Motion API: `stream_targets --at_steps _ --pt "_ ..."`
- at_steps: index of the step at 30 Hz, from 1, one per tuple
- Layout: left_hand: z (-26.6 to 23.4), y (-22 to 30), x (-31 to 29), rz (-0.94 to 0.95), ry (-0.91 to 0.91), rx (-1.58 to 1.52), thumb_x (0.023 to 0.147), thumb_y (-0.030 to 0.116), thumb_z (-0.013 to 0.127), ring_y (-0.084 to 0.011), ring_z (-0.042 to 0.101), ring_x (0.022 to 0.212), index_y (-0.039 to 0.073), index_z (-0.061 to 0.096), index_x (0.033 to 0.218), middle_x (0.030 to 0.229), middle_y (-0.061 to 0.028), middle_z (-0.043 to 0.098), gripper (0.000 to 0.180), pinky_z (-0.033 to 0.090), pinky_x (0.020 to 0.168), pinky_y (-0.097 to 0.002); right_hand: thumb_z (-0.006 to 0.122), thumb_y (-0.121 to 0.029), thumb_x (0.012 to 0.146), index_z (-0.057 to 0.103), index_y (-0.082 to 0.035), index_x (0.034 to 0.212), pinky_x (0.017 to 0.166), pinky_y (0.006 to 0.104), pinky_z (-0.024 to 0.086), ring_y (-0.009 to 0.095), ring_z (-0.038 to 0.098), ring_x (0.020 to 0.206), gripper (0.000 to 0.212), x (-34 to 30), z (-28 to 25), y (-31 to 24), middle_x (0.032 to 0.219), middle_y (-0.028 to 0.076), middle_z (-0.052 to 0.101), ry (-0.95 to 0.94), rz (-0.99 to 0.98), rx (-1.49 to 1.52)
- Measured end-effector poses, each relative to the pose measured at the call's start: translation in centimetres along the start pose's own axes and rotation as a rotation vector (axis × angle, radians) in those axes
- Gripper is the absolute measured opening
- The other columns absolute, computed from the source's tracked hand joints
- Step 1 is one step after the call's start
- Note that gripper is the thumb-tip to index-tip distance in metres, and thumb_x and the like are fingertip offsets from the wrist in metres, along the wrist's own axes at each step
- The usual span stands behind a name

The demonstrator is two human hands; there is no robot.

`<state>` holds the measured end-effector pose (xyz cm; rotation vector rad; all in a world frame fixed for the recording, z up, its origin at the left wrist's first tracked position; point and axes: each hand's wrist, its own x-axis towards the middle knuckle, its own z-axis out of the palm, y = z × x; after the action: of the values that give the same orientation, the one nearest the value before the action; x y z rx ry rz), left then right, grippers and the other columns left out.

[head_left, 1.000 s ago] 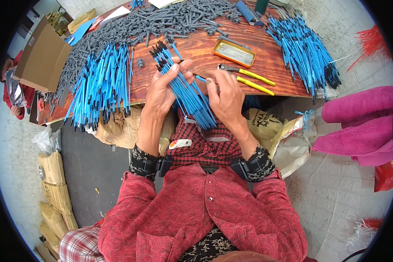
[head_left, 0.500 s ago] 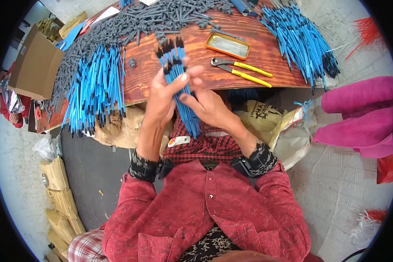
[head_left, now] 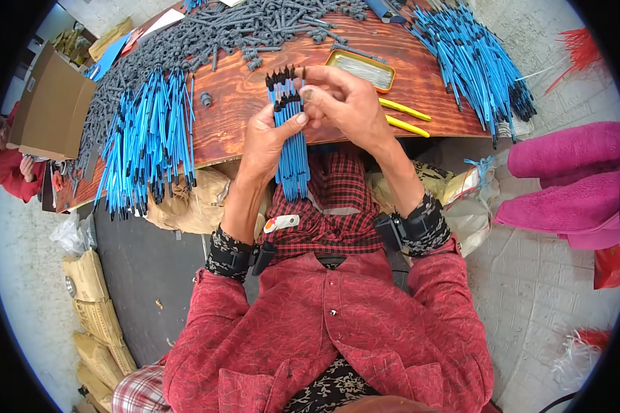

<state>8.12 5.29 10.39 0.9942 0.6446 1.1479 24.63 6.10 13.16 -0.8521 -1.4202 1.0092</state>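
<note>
My left hand (head_left: 267, 143) is closed round an upright bundle of thin blue sticks (head_left: 295, 162) with pointed black tips. The tips stand in two stepped rows above my thumb, and the lower ends hang over my lap. At the right side of the bundle's top, my right hand (head_left: 355, 113) has its thumb and forefinger drawn together. A dark tip shows by those fingertips, seemingly one blue stick in the pinch; the fingers partly hide it. Beyond my right hand lies an orange-rimmed tin (head_left: 360, 69) of thin pale pieces. Yellow-handled pincers (head_left: 406, 117) are partly covered by that hand.
Grey ridged plugs (head_left: 220, 34) are heaped along the table's far side. Blue sticks lie in piles at the left (head_left: 151, 138) and right (head_left: 472, 62) table edges. A cardboard box (head_left: 55, 103) stands far left, near another person's hand (head_left: 26, 167). Magenta towels (head_left: 568, 155) hang at right.
My right hand has moved up from the middle of the bundle to its black tips. The bundle has turned more upright, with its tips levelled in rows. The other person's hand at far left has shifted.
</note>
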Motion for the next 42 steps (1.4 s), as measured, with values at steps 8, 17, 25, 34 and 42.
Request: stream_targets --at_steps 8,17,25,34,42 --pt "-0.9 -0.5 -0.1 -0.029 -0.012 0.195 0.090 0.010 0.073 -0.0095 0.066 0.078 0.002 0.065 0.107 0.093 -0.0038 0.070 0.020 0.053 0.067 -0.0231 0.068 -0.020 0.094 0.069 -0.001 0.091 0.044 0.0233 0.042 0.004 0.055 0.046 0.019 1.3 -0.2 -0.6 0.061 -0.001 0.062 -0.191 0.124 -0.043" --pt "-0.6 0.1 -0.4 -0.077 -0.068 0.220 0.093 0.010 0.070 -0.0084 0.065 0.081 0.000 0.068 0.102 0.091 -0.0029 0.071 0.013 0.053 0.072 -0.0238 0.061 -0.013 0.091 0.067 -0.001 0.084 0.041 0.0235 0.039 0.003 0.052 0.042 0.016 0.7 0.9 -1.6 0.055 -0.002 0.057 -0.160 0.146 -0.044" --pt "-0.4 -0.1 0.0 -0.048 -0.071 0.221 0.093 0.008 0.070 -0.0106 0.066 0.082 -0.001 0.066 0.107 0.093 -0.0041 0.071 0.017 0.054 0.074 -0.0269 0.071 -0.027 0.085 0.069 -0.001 0.085 0.049 0.0304 0.042 0.010 0.056 0.054 0.026 1.0 1.5 -0.1 0.058 0.002 0.055 -0.027 -0.044 -0.289" --pt "0.0 -0.2 0.0 -0.044 -0.048 0.206 0.092 0.009 0.071 -0.0084 0.065 0.084 -0.002 0.063 0.112 0.098 -0.0033 0.068 0.024 0.054 0.072 -0.0242 0.072 -0.027 0.085 0.071 -0.003 0.088 0.051 0.0288 0.044 0.010 0.056 0.056 0.025 0.8 2.0 0.3 0.062 0.003 0.062 0.080 -0.062 -0.455" --pt "-0.9 -0.1 0.0 -0.072 -0.066 0.197 0.091 0.010 0.072 -0.0065 0.064 0.070 0.004 0.070 0.096 0.085 0.0008 0.069 0.008 0.052 0.061 -0.0222 0.066 -0.022 0.090 0.072 -0.001 0.091 0.047 0.0283 0.044 0.010 0.056 0.050 0.022 0.7 1.3 -0.5 0.061 0.002 0.063 -0.042 0.003 -0.095"
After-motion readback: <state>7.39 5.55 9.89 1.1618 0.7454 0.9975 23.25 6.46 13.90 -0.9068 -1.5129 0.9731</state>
